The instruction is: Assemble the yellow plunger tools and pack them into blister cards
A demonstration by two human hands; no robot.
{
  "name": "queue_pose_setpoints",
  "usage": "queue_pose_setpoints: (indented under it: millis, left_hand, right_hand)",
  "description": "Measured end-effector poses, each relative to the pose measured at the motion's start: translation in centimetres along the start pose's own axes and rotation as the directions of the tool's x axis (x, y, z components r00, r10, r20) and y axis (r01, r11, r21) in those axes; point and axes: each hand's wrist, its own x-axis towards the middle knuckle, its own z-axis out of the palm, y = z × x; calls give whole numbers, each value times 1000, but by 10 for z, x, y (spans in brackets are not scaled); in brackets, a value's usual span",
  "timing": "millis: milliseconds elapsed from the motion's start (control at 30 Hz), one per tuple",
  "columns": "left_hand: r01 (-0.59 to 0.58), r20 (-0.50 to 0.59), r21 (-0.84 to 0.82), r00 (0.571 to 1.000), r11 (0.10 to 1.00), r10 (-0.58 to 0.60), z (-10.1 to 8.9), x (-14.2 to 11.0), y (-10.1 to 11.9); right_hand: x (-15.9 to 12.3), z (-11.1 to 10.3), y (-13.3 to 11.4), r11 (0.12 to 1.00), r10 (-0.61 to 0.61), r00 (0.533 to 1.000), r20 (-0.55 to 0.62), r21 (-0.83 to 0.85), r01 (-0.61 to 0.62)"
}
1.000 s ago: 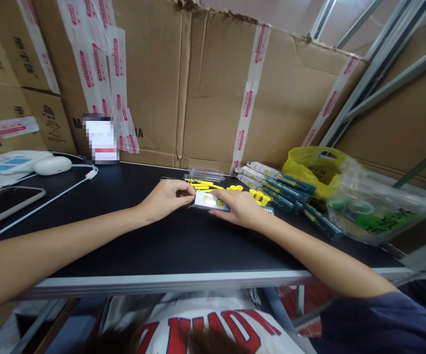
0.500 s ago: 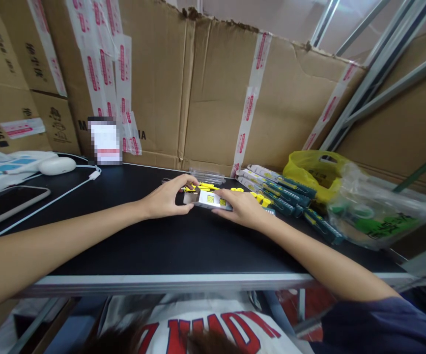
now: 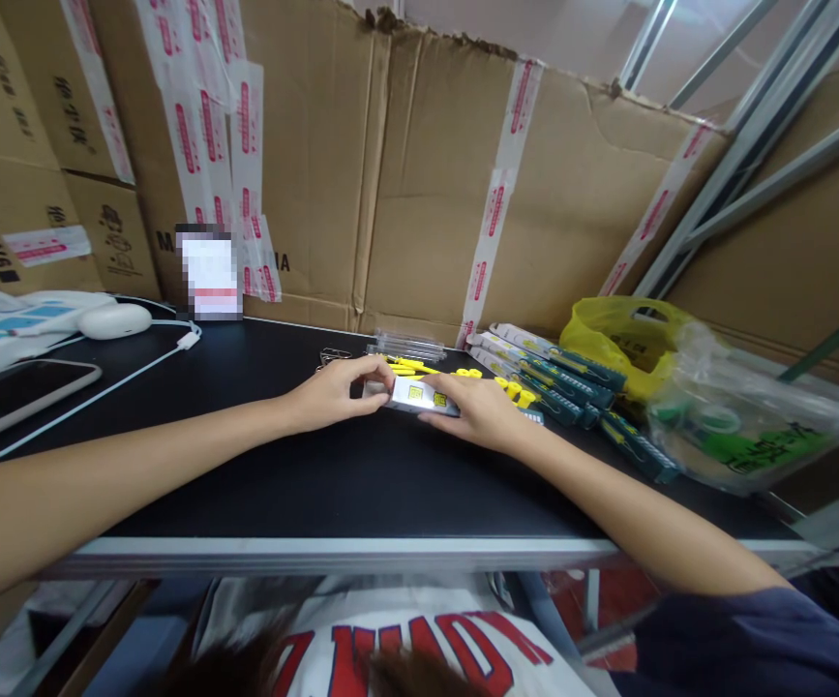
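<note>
A small white cardboard box (image 3: 405,393) with yellow printed squares lies sideways between my hands, low over the black table. My right hand (image 3: 481,407) is wrapped around its right end. At the left end, my left hand (image 3: 346,390) curls thumb and fingers onto the box's end flaps, which are mostly covered. Just behind the box lie yellow plastic pieces (image 3: 408,367) and several clear tubes (image 3: 408,346). More yellow pieces (image 3: 517,391) sit right of my right hand.
Several green-and-white printed boxes (image 3: 546,368) are stacked at the right. Beside them are a yellow plastic bag (image 3: 618,339) and a clear bag (image 3: 753,426). A phone (image 3: 27,397), a white cable (image 3: 100,397) and a power strip (image 3: 48,324) lie left. Cardboard (image 3: 434,194) walls the back.
My left hand's thumb and fingers have closed in on the box's left end, and the flaps that stood open there are now pressed in. My right hand keeps its hold.
</note>
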Motion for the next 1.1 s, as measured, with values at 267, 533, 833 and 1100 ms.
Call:
queue_pose_setpoints:
  millis: [267,533,833,1100]
  left_hand:
    - [253,141,-325,966,911,-218,1,1,4]
    - [379,219,-638,924,670,-315,3,4,4]
    - [367,216,-588,930,721,-298,7,4,-3]
    - [326,290,-396,931,858,-219,6,1,0]
  right_hand:
    - [0,-2,-1,1000,-10,1000,-5,10,10]
    - [0,-2,0,1000,-17,999,-34,9,17]
    - [0,0,0,999,-38,999,-25,8,38]
    - [1,-1,-6,1000,-9,1000,-2,5,9]
